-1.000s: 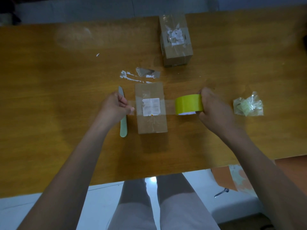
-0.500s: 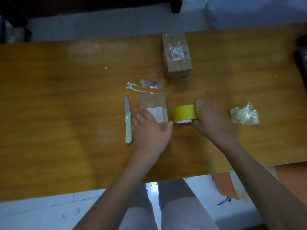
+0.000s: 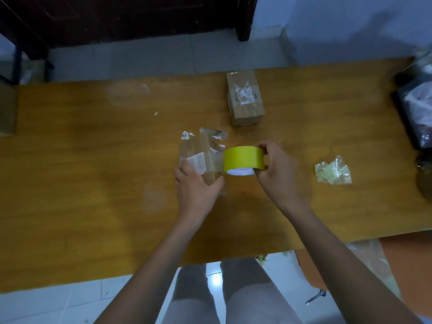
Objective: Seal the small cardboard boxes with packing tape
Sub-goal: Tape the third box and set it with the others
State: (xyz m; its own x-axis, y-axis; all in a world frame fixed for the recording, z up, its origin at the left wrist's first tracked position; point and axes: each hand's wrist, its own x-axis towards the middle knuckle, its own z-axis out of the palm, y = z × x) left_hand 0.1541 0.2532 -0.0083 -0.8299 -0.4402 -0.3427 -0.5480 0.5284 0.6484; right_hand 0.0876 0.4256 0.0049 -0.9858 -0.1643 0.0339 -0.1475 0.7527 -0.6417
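A small cardboard box (image 3: 198,148) with a white label and clear tape across it is tilted up off the wooden table (image 3: 93,164). My left hand (image 3: 196,185) grips its near end. A yellow roll of packing tape (image 3: 243,159) is pressed close against the box's right side, and my right hand (image 3: 275,169) holds the roll from the right. A short stretch of clear tape runs from the roll onto the box. A second small box (image 3: 244,99), wrapped in tape, stands farther back on the table.
Scraps of used tape (image 3: 212,133) lie just behind the held box. A crumpled clear plastic wad (image 3: 333,170) sits to the right. A black tray-like object (image 3: 416,108) is at the right edge, a brown box (image 3: 7,108) at the left edge.
My left hand moved from the tape end onto the box and tipped it up. The roll closed in against the box's right side. The green knife is no longer visible.
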